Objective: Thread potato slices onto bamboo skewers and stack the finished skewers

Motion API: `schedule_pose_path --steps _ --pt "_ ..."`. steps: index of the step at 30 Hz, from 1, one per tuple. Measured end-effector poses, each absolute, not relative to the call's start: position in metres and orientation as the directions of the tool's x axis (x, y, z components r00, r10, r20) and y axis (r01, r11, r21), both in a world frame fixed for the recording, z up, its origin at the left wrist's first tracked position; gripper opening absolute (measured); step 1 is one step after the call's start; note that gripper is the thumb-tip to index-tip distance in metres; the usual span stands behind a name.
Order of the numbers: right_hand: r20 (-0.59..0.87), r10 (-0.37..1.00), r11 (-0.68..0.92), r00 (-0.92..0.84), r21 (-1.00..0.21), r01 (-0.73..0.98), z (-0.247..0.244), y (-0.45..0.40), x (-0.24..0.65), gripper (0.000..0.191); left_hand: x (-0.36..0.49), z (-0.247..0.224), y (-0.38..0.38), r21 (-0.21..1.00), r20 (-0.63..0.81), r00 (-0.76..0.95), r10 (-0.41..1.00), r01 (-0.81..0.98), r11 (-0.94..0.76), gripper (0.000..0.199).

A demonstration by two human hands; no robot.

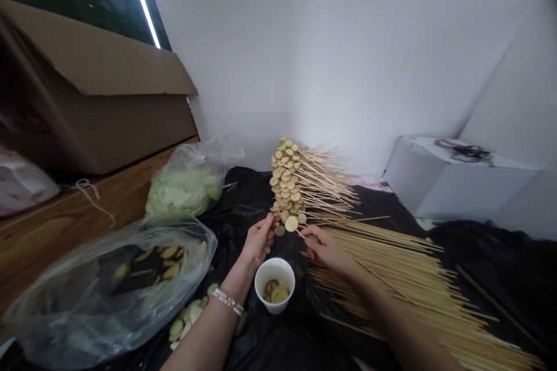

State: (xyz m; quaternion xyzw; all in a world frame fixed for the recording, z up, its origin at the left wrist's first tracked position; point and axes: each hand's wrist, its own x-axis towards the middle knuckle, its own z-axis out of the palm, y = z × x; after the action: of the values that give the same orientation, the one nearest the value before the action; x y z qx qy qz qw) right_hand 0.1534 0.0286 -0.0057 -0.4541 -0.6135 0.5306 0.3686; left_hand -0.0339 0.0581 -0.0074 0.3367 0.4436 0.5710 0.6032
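Observation:
My right hand (pixel 322 246) pinches a thin wooden skewer (pixel 300 234) that carries a round, pale slice (pixel 291 223), which looks like potato. Its other end points toward my left hand (pixel 259 237), whose thumb and fingers are closed beside the stack; what they grip is too small to make out. Just beyond both hands rises a stack of skewered slices (pixel 287 177), bare sticks pointing right. Below the hands stands a white paper cup (pixel 275 264) with some slices inside. Loose pale slices (pixel 187 319) lie by my left forearm.
Many bare skewers (pixel 404 272) spread over the black plastic sheet (pixel 278 348) at right. On the left are an open clear bag with slices (pixel 191 290), a bag of pale green vegetable (pixel 185 188) and a cardboard box (pixel 130 122). A white box (pixel 452 182) stands at the right wall.

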Motion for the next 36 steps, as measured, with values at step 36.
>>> schedule_pose_path --steps 36 --pt "0.614 0.776 0.391 -0.145 -0.287 0.874 0.102 0.217 0.173 0.029 -0.041 -0.017 0.063 0.830 -0.289 0.004 0.957 -0.498 0.252 0.047"
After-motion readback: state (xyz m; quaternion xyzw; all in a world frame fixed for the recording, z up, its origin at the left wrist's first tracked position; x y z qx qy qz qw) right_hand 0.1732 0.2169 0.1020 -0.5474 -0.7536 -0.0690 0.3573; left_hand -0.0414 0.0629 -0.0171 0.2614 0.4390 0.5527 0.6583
